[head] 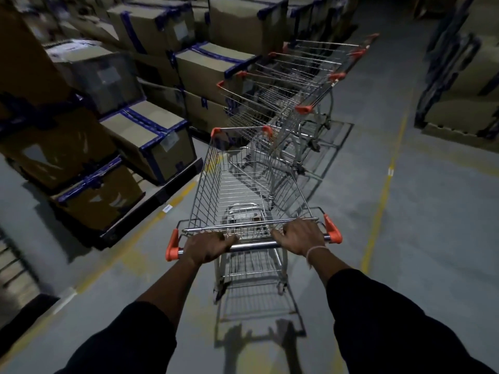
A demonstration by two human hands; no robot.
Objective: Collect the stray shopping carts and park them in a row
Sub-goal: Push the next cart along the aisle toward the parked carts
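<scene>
Carts: 1 at the hands [248, 184], plus a nested row [294, 85] of about 4, exact count unclear. Hands: 2, left [208, 245] and right [299, 237]. Taped boxes [151, 136]: a dozen-plus, blurred. Yellow floor lines [383, 190]: 2.

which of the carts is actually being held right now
The nearest wire shopping cart with orange corner caps: both hands, left and right, grip its handle bar. The parked carts beyond stand untouched.

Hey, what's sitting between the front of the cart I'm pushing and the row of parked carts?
Nothing. In the head view, the pushed cart has its front corner right at the nearest parked cart; only bare grey floor shows around them.
</scene>
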